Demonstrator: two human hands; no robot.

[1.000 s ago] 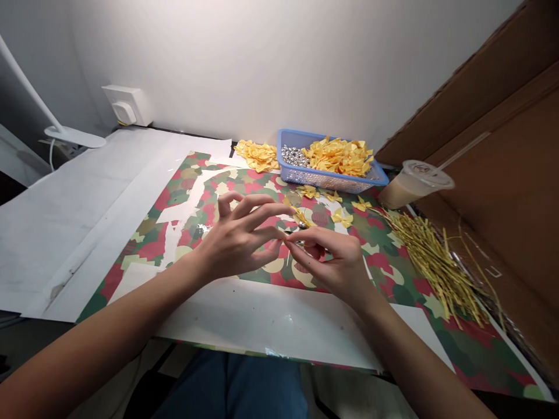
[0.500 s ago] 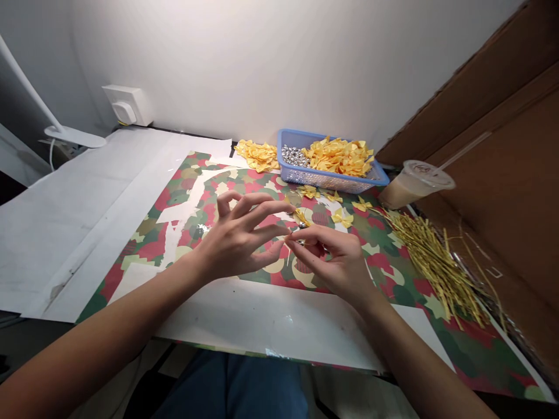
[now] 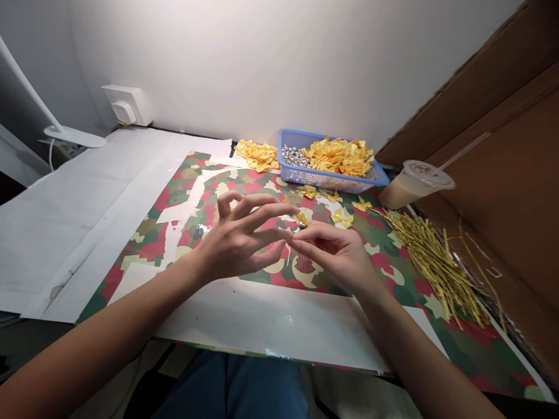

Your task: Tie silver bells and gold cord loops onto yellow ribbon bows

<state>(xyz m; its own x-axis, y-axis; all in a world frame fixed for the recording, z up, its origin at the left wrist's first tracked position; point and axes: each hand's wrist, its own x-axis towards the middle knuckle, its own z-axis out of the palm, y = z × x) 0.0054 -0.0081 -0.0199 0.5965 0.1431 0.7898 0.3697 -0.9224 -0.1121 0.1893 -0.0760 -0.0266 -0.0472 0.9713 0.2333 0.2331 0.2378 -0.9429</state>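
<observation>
My left hand (image 3: 239, 240) and my right hand (image 3: 338, 256) meet fingertip to fingertip above the patterned red-green sheet (image 3: 183, 203). Both pinch a small piece between thumb and forefinger; a yellow ribbon bow (image 3: 301, 218) and a small silver bead show just behind the fingertips. The left hand's other fingers are fanned upward. Loose yellow bows (image 3: 341, 217) lie on the sheet just beyond the hands.
A blue basket (image 3: 332, 179) holds silver beads (image 3: 294, 156) and yellow bows at the back. More bows (image 3: 258, 155) lie piled left of it. A lidded drink cup (image 3: 413, 184) and a heap of gold twist ties (image 3: 432, 256) lie right. Brown board stands at right.
My right hand has turned a little and shifted slightly up and left at the pinch point. My left hand has barely moved.
</observation>
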